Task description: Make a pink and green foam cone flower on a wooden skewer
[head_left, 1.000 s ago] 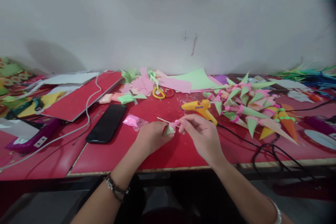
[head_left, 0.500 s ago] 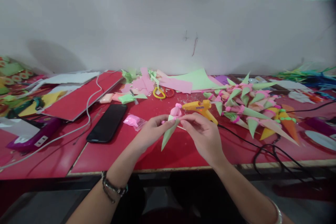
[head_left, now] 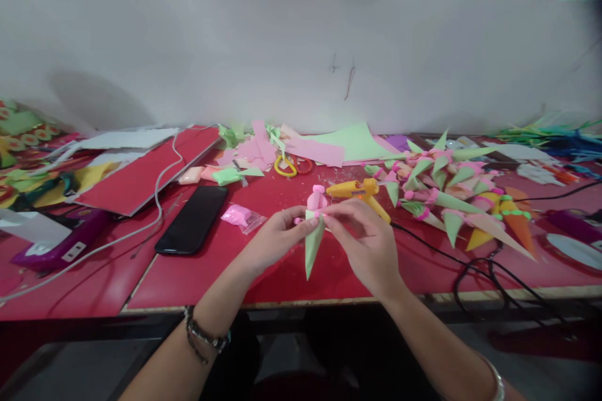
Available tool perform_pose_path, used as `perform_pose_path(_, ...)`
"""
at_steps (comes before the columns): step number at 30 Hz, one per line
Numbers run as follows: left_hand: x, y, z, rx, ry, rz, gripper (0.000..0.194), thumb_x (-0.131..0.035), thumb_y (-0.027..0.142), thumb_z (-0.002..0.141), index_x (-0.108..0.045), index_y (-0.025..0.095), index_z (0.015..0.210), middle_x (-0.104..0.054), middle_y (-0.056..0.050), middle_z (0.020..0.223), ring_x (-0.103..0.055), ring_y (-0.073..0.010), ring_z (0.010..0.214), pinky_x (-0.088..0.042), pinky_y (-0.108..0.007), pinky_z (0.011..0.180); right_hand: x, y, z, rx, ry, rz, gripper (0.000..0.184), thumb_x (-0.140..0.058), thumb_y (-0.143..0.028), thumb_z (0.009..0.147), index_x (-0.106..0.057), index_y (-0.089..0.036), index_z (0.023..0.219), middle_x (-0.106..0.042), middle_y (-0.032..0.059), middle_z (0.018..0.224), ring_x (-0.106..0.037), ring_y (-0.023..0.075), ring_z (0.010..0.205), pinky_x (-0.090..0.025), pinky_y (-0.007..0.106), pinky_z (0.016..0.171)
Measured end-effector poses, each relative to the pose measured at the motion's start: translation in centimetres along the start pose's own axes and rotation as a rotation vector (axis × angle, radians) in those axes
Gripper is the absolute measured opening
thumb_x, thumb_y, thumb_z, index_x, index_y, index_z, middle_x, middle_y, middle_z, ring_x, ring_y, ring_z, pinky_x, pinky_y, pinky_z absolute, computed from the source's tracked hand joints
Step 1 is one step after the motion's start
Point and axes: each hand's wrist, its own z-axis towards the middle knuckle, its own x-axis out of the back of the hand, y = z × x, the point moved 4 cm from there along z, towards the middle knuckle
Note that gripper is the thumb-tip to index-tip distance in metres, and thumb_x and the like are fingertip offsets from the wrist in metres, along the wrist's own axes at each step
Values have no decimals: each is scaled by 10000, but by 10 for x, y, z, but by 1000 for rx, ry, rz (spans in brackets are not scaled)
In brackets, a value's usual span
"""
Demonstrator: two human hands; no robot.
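Observation:
Between my hands hangs a pale green paper cone [head_left: 312, 250], its tip pointing down and pink pieces [head_left: 317, 197] rising from its wide top. My left hand [head_left: 277, 235] is closed on the cone's upper left side, thumb across the front. Fingertips of my right hand [head_left: 364, 235] are pinched together at the cone's upper right edge, against a small pink bit; what exactly they grip is too small to make out. Just behind my right hand lies a yellow hot glue gun [head_left: 352, 188]. A small bag of pink clay [head_left: 239, 216] rests left of my left hand.
A black phone [head_left: 192, 220] lies on the red table [head_left: 277, 288]. At right is a pile of finished-looking cones [head_left: 437, 182] and a black cord [head_left: 423, 241]. Yellow-handled scissors [head_left: 285, 166] and paper scraps [head_left: 256, 147] lie behind. A purple power strip [head_left: 66, 244] stands left.
The green cone has turned more upright, its tip swinging right and slightly down. Both hands stay nearly in place, with the right fingertips still at its upper edge.

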Motion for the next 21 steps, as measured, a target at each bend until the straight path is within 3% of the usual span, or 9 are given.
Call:
perform_pose_path(8, 0, -1, 1, -20, 0, 31, 386, -522, 430, 771, -575, 151, 1033, -578, -34, 823, -524, -134, 763, -422, -266, 702, -3, 0, -1, 1, -25, -46, 100, -534, -191, 785, -620, -234, 811, -559, 22, 784, -551, 147, 736, -468, 280, 635)
perform_pose_path(14, 0, 0, 0, -15, 4, 41, 373, -525, 431, 767, -567, 145, 1003, -558, -21, 800, -509, -119, 718, -416, -263, 693, -3, 1, -1, -1, -12, -15, 89, -536, -188, 781, -618, -220, 798, -552, 18, 783, -545, 148, 761, -462, 284, 678)
perform_pose_path(21, -1, 4, 0, -41, 1, 103, 399, -520, 419, 774, -563, 139, 1055, -518, -3, 740, -438, -90, 640, -370, -221, 609, -5, 8, -2, -140, 4, 45, 76, -550, -206, 767, -570, -214, 839, -524, 17, 802, -525, 142, 774, -475, 271, 682)
